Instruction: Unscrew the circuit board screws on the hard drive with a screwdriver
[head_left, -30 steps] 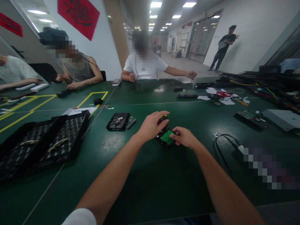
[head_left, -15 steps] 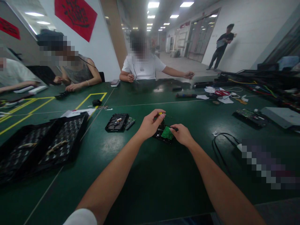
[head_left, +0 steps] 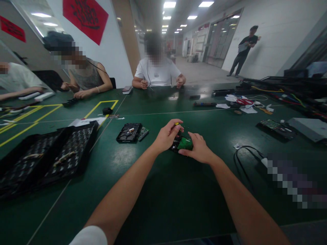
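Observation:
A hard drive [head_left: 174, 147] with a green circuit board [head_left: 185, 143] lies on the dark green table in front of me. My left hand [head_left: 168, 135] is closed around a screwdriver [head_left: 176, 124]; its yellow end shows between the fingertips, and its shaft points down at the drive's left part. My right hand [head_left: 200, 148] holds the drive by its right side, thumb at the near edge and fingers at the far edge. Left of them lies a second black drive [head_left: 129, 132], beside a small loose circuit board [head_left: 143, 134].
Black trays [head_left: 74, 153] stand at the left. A black cable [head_left: 236, 160] curves at the right, near another drive [head_left: 276, 129] and a grey box [head_left: 308, 129]. Farther back lie paper scraps [head_left: 249, 109] and bundled wires [head_left: 293, 98]. Several people are around the table's far side.
My right hand has gone from a pinch at the circuit board's right edge to a wider hold across the drive. The person opposite has drawn an outstretched arm in.

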`<action>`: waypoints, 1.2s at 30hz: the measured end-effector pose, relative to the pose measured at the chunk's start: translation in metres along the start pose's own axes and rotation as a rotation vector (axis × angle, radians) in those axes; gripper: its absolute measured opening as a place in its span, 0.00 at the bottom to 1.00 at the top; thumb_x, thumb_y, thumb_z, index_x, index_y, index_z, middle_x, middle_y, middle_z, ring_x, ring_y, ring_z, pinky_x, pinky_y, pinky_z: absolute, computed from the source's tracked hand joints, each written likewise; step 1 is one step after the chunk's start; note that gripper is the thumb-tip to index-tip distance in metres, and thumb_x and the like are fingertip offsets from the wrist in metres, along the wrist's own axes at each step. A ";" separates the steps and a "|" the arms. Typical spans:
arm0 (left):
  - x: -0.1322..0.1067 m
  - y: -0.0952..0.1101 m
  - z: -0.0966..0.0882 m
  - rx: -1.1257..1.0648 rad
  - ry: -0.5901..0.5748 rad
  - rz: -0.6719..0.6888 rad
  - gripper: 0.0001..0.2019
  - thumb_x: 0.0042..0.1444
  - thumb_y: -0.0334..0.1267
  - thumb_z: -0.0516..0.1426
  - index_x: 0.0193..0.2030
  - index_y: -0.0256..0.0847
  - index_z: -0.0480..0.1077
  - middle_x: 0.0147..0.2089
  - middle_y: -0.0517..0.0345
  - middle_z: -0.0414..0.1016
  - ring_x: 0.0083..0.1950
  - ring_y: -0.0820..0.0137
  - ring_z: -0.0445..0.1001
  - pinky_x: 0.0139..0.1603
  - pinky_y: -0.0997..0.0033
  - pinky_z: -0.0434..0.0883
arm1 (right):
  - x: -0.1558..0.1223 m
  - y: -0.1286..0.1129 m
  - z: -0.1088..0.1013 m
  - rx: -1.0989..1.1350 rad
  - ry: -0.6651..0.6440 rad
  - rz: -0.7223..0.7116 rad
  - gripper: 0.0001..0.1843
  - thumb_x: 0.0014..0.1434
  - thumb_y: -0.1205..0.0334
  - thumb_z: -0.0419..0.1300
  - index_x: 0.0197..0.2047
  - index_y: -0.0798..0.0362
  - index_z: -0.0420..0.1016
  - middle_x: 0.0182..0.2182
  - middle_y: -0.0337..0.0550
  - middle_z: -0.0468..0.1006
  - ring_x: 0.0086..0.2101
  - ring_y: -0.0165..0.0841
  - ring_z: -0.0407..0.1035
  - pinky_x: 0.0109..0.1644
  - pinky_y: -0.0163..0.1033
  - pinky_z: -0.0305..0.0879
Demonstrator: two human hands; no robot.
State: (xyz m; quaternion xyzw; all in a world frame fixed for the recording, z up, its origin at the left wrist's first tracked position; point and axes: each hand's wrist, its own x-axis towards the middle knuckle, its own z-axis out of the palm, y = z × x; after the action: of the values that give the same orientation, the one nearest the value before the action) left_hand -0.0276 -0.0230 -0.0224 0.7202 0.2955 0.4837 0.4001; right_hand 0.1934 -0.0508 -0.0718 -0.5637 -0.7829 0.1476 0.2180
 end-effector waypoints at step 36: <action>0.001 0.005 -0.006 -0.019 0.107 -0.008 0.21 0.71 0.42 0.58 0.68 0.44 0.69 0.54 0.50 0.79 0.49 0.66 0.82 0.41 0.69 0.84 | 0.004 -0.002 0.022 0.149 0.132 -0.132 0.17 0.65 0.50 0.66 0.53 0.47 0.81 0.59 0.52 0.71 0.60 0.49 0.67 0.66 0.60 0.65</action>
State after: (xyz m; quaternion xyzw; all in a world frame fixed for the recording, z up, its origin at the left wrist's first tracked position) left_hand -0.0323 -0.0235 -0.0162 0.6883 0.3145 0.5227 0.3925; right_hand 0.1794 -0.0476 -0.0889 -0.5015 -0.7892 0.1532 0.3197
